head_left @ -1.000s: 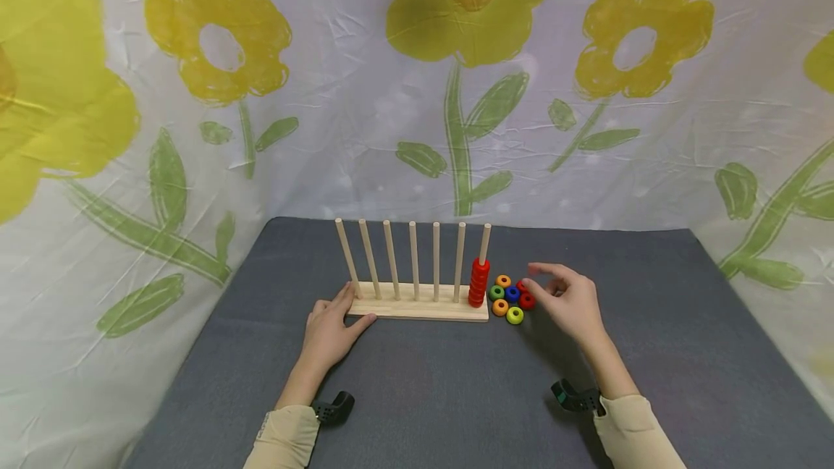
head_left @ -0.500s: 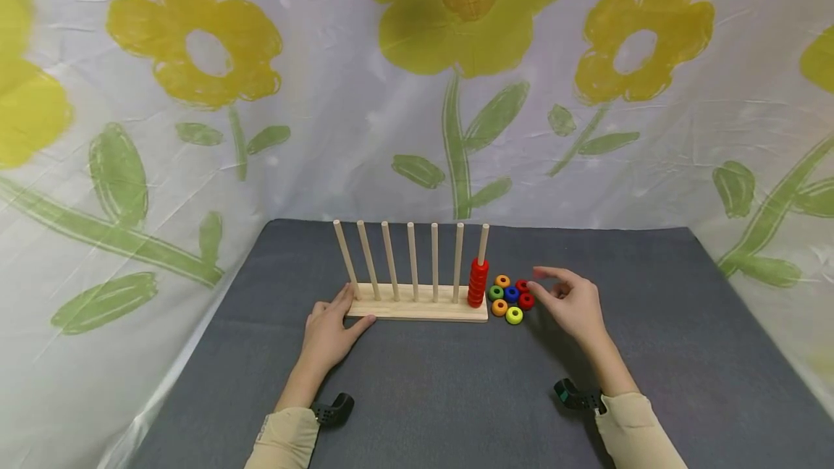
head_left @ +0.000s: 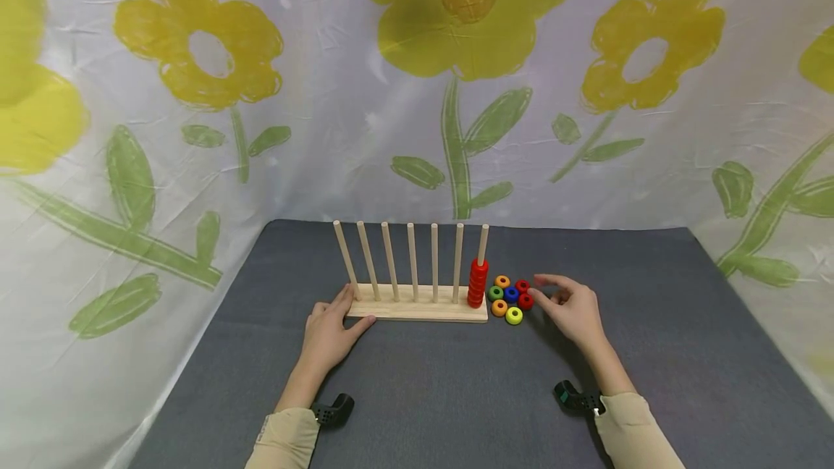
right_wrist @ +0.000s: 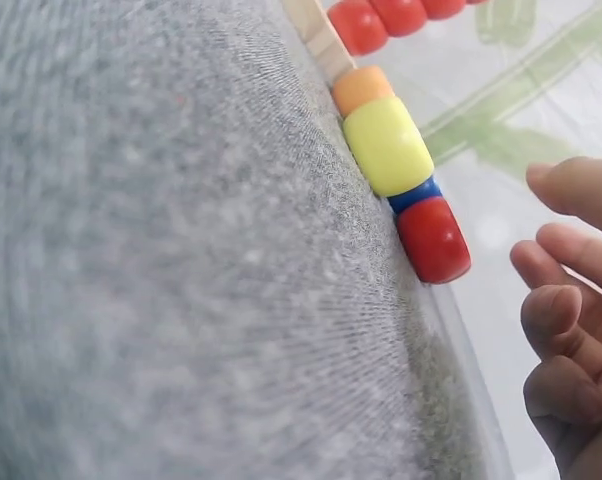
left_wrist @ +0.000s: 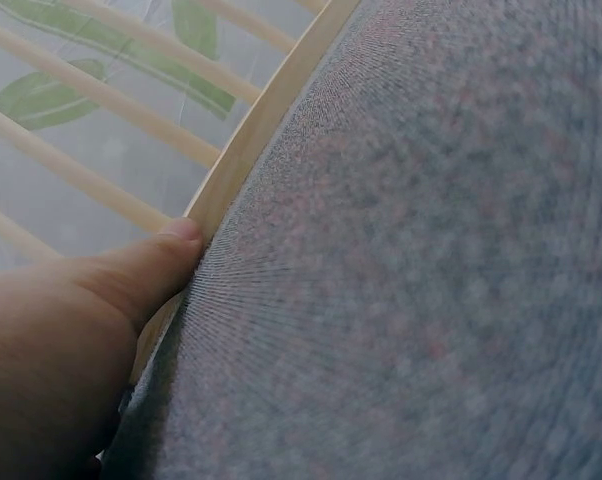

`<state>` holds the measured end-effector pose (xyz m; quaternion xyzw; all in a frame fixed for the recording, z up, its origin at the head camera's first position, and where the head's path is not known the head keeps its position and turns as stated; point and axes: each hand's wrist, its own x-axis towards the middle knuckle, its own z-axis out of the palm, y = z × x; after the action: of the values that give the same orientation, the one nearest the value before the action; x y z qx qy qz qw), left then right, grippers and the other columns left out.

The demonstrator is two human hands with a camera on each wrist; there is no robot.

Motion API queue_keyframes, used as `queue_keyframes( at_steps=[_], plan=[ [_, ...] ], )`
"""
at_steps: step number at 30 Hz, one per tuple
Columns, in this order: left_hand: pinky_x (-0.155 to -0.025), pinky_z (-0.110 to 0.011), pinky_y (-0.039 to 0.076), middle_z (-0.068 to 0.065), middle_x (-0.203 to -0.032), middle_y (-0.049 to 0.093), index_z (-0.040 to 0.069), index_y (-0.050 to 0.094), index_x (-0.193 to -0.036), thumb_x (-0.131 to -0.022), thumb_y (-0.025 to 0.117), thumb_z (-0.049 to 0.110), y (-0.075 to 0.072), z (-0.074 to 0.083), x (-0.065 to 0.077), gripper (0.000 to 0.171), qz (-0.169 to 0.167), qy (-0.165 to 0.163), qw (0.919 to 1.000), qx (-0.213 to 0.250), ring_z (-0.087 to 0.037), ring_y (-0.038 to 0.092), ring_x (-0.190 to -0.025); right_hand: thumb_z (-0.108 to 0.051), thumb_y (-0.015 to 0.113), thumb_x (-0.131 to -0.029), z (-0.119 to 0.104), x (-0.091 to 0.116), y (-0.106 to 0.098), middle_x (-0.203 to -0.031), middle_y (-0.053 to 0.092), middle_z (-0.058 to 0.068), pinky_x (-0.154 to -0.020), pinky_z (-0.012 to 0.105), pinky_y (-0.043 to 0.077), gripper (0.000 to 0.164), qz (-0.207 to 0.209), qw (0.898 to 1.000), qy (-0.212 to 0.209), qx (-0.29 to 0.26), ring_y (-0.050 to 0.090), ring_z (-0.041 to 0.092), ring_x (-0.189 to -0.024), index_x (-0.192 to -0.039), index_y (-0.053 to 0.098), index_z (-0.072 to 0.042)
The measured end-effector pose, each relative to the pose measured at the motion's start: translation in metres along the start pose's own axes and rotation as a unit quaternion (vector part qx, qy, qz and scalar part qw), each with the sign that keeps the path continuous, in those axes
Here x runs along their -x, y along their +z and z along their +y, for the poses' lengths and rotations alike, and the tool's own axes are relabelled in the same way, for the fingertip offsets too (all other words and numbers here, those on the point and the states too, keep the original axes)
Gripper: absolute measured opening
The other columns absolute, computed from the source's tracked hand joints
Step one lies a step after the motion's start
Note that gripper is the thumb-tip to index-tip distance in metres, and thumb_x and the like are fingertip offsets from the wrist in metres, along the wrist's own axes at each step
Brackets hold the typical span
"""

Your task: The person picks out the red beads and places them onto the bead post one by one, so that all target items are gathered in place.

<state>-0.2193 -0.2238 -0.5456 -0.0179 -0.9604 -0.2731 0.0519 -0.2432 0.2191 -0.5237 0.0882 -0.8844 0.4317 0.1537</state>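
Note:
A wooden peg rack (head_left: pixel 417 311) with a row of upright pegs stands on the table; red beads (head_left: pixel 478 283) are stacked on its rightmost peg. My left hand (head_left: pixel 329 335) holds the rack's left end, thumb along the front edge and the other fingers by the left end. In the left wrist view the thumb (left_wrist: pixel 171 250) presses on the edge of the base. To the right of the rack lies a cluster of loose beads: red (head_left: pixel 525 301), blue (head_left: pixel 511 294), green (head_left: pixel 496 293), orange (head_left: pixel 499 307) and yellow (head_left: pixel 514 315). My right hand (head_left: pixel 575 311) hovers beside the red ones, fingers loosely bent, holding nothing.
A dark grey cloth covers the table (head_left: pixel 417 396). Behind it hangs a pale backdrop (head_left: pixel 326 129) printed with yellow flowers. Each wrist wears a black camera, one on the left (head_left: pixel 334 410) and one on the right (head_left: pixel 576 398).
The right hand has shifted slightly to the right and toward the body, its fingertips drawing closer together. The left hand, rack and beads stay in place, while the head view has turned a little.

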Motion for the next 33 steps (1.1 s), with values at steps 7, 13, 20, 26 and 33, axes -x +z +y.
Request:
queue_keyframes(
  at_steps=[7,13,20,26,33],
  plan=[
    [-0.101,-0.057,0.038,-0.013,-0.17,0.037,0.008,0.037,-0.165,-0.097,0.076,0.049,0.001,-0.002,0.0,0.088,0.001,-0.002,1.0,0.0,-0.04,0.048,-0.124,-0.021,0.082,-0.096,0.011,0.002,0.003,-0.099,0.078,0.012,-0.042,0.026,0.034,0.031,-0.011,1.0,0.007,-0.013,0.042,0.005,-0.044,-0.124,0.078,-0.006],
    [-0.1,-0.057,0.038,-0.012,-0.17,0.037,0.009,0.037,-0.165,-0.097,0.076,0.049,0.003,-0.003,0.0,0.088,0.001,-0.004,1.0,-0.001,-0.04,0.048,-0.123,-0.019,0.084,-0.095,0.014,0.004,0.005,-0.09,0.076,0.009,-0.043,0.025,0.034,0.031,-0.021,0.999,-0.001,-0.024,0.042,0.004,-0.045,-0.122,0.079,-0.007],
    [-0.1,-0.057,0.038,-0.013,-0.17,0.037,0.009,0.037,-0.165,-0.097,0.076,0.049,0.001,-0.002,0.0,0.088,0.0,-0.003,1.0,0.004,-0.04,0.048,-0.124,-0.018,0.085,-0.093,0.017,0.007,0.006,-0.065,0.063,-0.001,-0.044,0.024,0.033,0.03,-0.033,0.999,-0.002,-0.016,0.041,0.003,-0.046,-0.12,0.079,-0.006],
    [-0.099,-0.057,0.038,-0.013,-0.17,0.036,0.009,0.036,-0.166,-0.098,0.075,0.049,0.001,-0.001,0.0,0.088,-0.003,-0.006,1.0,0.005,-0.04,0.048,-0.124,-0.018,0.086,-0.092,0.02,0.005,0.006,-0.058,0.056,-0.005,-0.043,0.024,0.033,0.028,-0.04,0.999,-0.006,-0.012,0.039,0.002,-0.045,-0.118,0.08,-0.007],
    [-0.1,-0.057,0.037,-0.013,-0.171,0.035,0.009,0.035,-0.166,-0.098,0.074,0.049,0.001,0.001,-0.001,0.088,-0.005,-0.008,0.9999,0.004,-0.041,0.048,-0.125,-0.019,0.087,-0.091,0.021,0.003,0.005,-0.064,0.06,-0.005,-0.048,0.025,0.036,0.03,-0.048,0.999,-0.001,0.007,0.044,0.005,-0.05,-0.117,0.079,-0.006]
  ],
)
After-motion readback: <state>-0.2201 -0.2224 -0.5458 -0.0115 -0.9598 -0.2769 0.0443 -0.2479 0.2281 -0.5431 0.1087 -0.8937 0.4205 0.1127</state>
